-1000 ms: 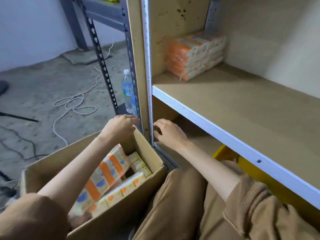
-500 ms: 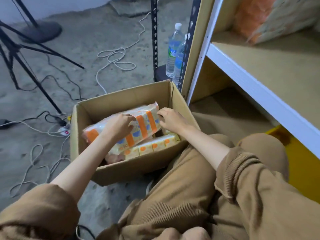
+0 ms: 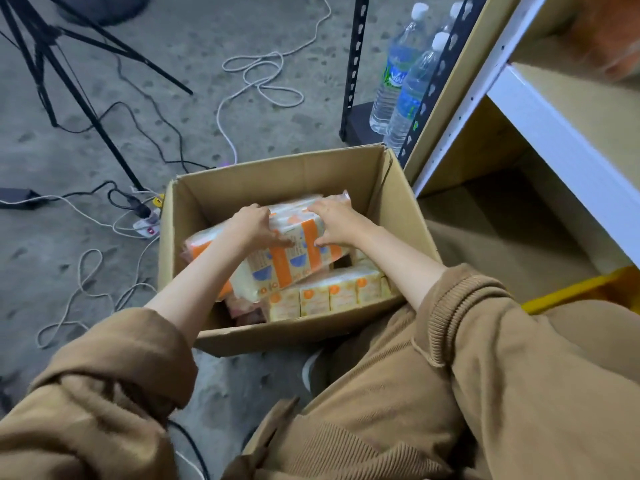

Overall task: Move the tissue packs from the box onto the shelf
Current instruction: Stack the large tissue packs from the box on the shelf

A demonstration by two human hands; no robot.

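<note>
An open cardboard box (image 3: 398,202) sits on the floor in front of my knees. Inside it, a large orange-and-white tissue pack (image 3: 294,258) lies tilted on top of other packs. My left hand (image 3: 254,226) grips the pack's upper left part, fingers over its far edge and thumb on its face. My right hand (image 3: 334,221) grips its upper right part in the same way. A row of smaller yellow tissue packs (image 3: 329,296) lies along the near wall below. The shelf (image 3: 561,140) with its white front edge stands at the right; a blurred orange pack (image 3: 613,46) lies on it.
Two water bottles (image 3: 405,81) stand behind the black perforated upright (image 3: 353,64) beyond the box. Cables, a white cord and a power strip (image 3: 147,225) lie on the concrete floor to the left, beside tripod legs (image 3: 86,95). A yellow object (image 3: 585,289) is under the shelf.
The view dropped from the shelf to the box. Both hands moved from the box rim and shelf post down into the box and took hold of the top tissue pack.
</note>
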